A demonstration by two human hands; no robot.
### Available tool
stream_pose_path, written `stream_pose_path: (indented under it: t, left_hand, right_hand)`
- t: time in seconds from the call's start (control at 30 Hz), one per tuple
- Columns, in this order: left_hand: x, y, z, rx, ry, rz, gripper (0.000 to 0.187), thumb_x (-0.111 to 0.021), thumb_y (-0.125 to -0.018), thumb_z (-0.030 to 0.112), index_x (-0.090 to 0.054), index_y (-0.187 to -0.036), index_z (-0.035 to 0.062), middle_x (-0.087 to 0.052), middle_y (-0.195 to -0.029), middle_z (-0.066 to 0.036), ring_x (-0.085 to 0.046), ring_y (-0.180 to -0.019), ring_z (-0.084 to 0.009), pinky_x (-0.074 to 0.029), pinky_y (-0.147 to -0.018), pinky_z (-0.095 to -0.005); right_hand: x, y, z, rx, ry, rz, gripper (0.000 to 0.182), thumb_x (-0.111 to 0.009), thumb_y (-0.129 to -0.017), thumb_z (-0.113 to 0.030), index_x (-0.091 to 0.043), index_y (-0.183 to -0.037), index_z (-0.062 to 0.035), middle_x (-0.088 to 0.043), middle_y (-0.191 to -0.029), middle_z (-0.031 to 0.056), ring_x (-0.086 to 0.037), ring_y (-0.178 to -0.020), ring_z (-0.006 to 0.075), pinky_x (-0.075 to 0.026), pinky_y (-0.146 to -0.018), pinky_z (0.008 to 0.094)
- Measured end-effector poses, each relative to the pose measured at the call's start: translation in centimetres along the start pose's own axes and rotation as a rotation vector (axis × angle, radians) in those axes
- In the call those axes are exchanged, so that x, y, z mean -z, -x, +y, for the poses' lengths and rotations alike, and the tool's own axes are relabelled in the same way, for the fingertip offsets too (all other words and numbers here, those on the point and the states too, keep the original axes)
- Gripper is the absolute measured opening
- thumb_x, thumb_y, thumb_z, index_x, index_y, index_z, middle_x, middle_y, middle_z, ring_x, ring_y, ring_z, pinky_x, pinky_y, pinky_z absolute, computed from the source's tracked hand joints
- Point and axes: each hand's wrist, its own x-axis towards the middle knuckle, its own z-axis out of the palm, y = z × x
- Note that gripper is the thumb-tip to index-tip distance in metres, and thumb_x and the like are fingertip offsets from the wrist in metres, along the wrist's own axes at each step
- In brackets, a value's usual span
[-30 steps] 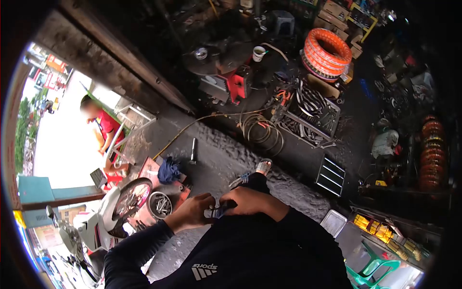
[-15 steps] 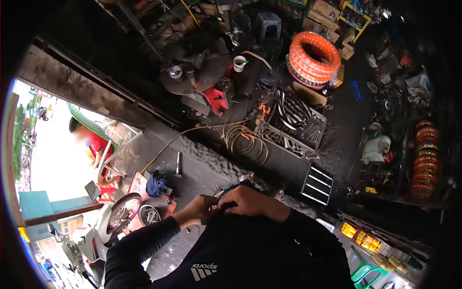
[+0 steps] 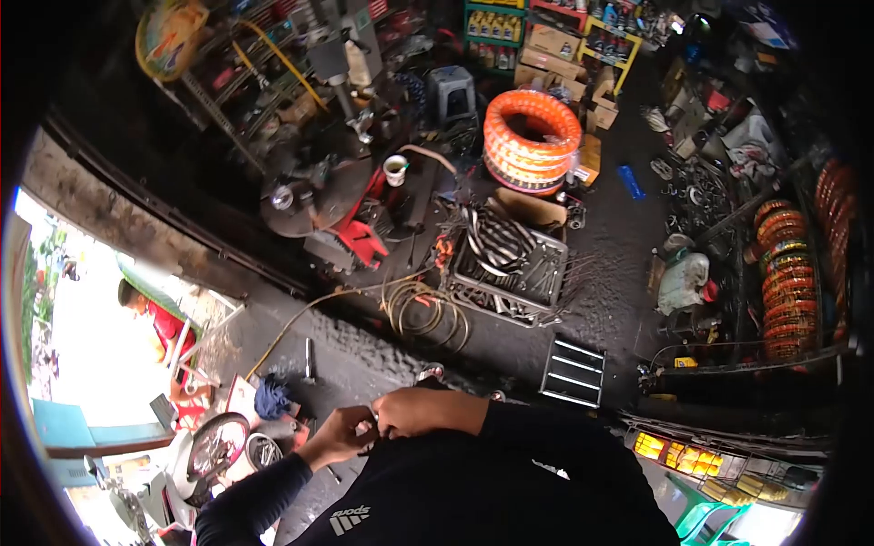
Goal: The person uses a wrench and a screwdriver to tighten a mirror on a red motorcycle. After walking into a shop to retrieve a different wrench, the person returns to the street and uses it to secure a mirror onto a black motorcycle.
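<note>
1. Floor (image 3: 614,264): dark, crossed by a rough step edge.
2. Dark shirt (image 3: 455,482): worn, long-sleeved; nearest thing, directly beneath both hands.
3. Tyre stack (image 3: 525,162): orange-wrapped, on the floor beyond the step edge.
4. Metal tray (image 3: 505,296): tools inside, between tyre stack and step edge.
5. Right hand (image 3: 423,411): fingers curled, meeting the left's; grip contents cannot be told.
6. Left hand (image 3: 337,437): fingers bent narrow; contents likewise hidden.

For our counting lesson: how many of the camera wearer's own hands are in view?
2: the left hand and, just right of it in the picture, the right hand. Some fingers are hidden.
</note>
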Motion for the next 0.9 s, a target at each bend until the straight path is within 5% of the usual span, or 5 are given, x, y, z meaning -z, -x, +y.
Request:
stream_pose_path:
  t: [0.47, 0.67, 0.77, 0.83, 0.9]
  left_hand:
    - [-5.5, -5.5, 3.6, 0.278, 0.052, -0.169, 0.015, -0.073, -0.088, 0.013, -0.061, -0.089, 0.0042, -0.062, -0.080, 0.000, -0.054, -0.072, -0.0045, -0.046, -0.064, -0.0250]
    - [-9.3, -15.1, -5.9, 0.362, 0.287, -0.344, 0.019, -0.070, -0.090, 0.009, -0.061, -0.107, 0.0073, -0.063, -0.095, 0.000, -0.059, -0.088, -0.0077, -0.049, -0.078, -0.0244]
    - [-10.8, -21.4, -11.8, 0.351, 0.367, -0.518, 0.022, -0.070, -0.091, 0.014, -0.061, -0.110, 0.0065, -0.063, -0.094, -0.002, -0.060, -0.086, -0.0112, -0.049, -0.081, -0.0277]
    - [-11.4, -23.0, -16.5, 0.331, 0.569, -0.732, 0.025, -0.069, -0.092, 0.015, -0.062, -0.115, 0.0064, -0.065, -0.100, -0.002, -0.062, -0.090, -0.0130, -0.049, -0.086, -0.0284]
    - [-11.5, -24.8, -19.5, 0.486, 0.672, -0.783, 0.028, -0.069, -0.094, 0.016, -0.061, -0.119, 0.0060, -0.067, -0.108, -0.002, -0.062, -0.100, -0.0126, -0.048, -0.092, -0.0289]
  right_hand:
    - [-0.7, 7.1, 7.3, -0.275, -0.383, 0.104, 0.044, -0.075, -0.083, -0.038, -0.067, -0.104, -0.0007, -0.071, -0.099, 0.0166, -0.068, -0.094, 0.0306, -0.052, -0.081, 0.0410]
    - [-1.0, 15.5, 29.7, -0.525, -0.825, 0.685, 0.031, -0.072, -0.091, -0.034, -0.070, -0.098, -0.0039, -0.069, -0.080, 0.0049, -0.064, -0.064, 0.0110, -0.052, -0.059, 0.0270]
    - [-8.7, 16.3, 52.5, -0.833, -0.641, 0.985, 0.027, -0.070, -0.090, -0.029, -0.069, -0.093, -0.0024, -0.070, -0.081, 0.0080, -0.067, -0.072, 0.0200, -0.054, -0.065, 0.0328]
    - [-9.1, 16.1, 61.6, -0.868, -0.615, 1.155, 0.025, -0.068, -0.088, -0.025, -0.068, -0.097, -0.0014, -0.073, -0.097, 0.0141, -0.069, -0.098, 0.0330, -0.055, -0.085, 0.0407]
    - [-9.8, 13.7, 74.5, -0.773, -0.444, 1.276, 0.025, -0.068, -0.088, -0.022, -0.066, -0.105, -0.0034, -0.071, -0.096, 0.0157, -0.068, -0.092, 0.0320, -0.055, -0.081, 0.0404]
